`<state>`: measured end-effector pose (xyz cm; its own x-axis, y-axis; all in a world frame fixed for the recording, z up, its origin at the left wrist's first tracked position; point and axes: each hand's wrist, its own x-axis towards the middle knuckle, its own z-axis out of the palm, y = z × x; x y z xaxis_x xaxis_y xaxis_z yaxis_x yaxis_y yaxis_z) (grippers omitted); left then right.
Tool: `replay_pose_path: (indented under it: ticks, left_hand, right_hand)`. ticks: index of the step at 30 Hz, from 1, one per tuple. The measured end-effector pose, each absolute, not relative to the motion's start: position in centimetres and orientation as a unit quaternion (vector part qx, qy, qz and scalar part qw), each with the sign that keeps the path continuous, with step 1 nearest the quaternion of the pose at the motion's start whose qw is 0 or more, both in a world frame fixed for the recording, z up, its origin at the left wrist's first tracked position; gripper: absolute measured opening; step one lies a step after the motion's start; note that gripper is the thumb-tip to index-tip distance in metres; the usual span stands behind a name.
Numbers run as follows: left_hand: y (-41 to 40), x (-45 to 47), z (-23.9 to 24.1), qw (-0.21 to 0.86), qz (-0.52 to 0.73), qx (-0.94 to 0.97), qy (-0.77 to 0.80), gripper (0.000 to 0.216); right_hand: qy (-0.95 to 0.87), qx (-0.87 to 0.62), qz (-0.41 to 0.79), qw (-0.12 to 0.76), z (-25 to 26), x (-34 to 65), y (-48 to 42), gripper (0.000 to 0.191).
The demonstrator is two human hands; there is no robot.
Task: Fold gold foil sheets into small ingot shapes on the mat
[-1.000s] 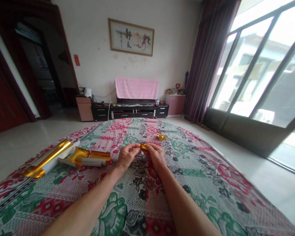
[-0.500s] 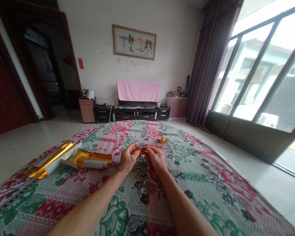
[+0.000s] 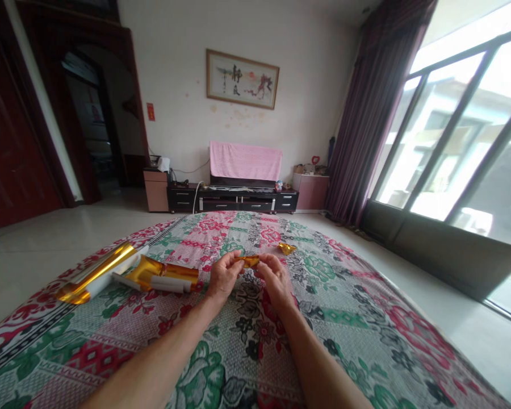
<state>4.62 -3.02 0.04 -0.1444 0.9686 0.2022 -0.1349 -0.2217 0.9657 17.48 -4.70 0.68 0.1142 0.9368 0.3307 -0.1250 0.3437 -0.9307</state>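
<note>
Between my two hands is a small folded piece of gold foil paper [image 3: 250, 261], held just above the patterned cloth. My left hand [image 3: 225, 277] pinches its left end between thumb and fingers. At its right end, my right hand [image 3: 275, 277] has thumb and fingertips closed on the edge. Beyond my right hand lies a small folded gold foil shape [image 3: 287, 249]. To the left rest a loosely rolled gold foil sheet with a white back [image 3: 100, 272] and a second, partly curled gold sheet [image 3: 157, 274].
A floral cloth [image 3: 238, 346] in red, green and grey covers the round-edged surface under my hands. Beyond it stands a low black TV cabinet [image 3: 221, 205] with a pink cloth [image 3: 244, 160] over the screen. Purple curtains [image 3: 364, 113] hang beside large windows on the right.
The foil piece between my hands has turned, so more of its gold face shows. My right fingers have shifted on its edge. The whole view has swung slightly left.
</note>
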Motion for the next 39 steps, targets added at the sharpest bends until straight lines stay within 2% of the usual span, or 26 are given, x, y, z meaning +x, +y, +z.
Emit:
replay_pose_path:
  ticks: [9, 21, 30, 39]
  left_hand:
    - [-3.4, 4.9, 0.6, 0.448, 0.621, 0.483, 0.424, 0.039]
    - [-3.5, 4.8, 0.6, 0.431, 0.615, 0.492, 0.441, 0.038]
    - [-3.1, 4.7, 0.0, 0.426, 0.610, 0.504, 0.438, 0.039]
    - [-3.0, 4.7, -0.1, 0.420, 0.610, 0.511, 0.436, 0.038]
  right_hand:
    - [-0.546, -0.410, 0.372, 0.629, -0.4, 17.2, -3.8, 0.024]
    - [-0.519, -0.385, 0.386, 0.658, -0.3, 17.0, -3.8, 0.022]
    - [-0.505, -0.387, 0.397, 0.661, -0.3, 17.0, -3.7, 0.034]
    - [-0.496, -0.391, 0.398, 0.665, -0.2, 17.1, -3.8, 0.032]
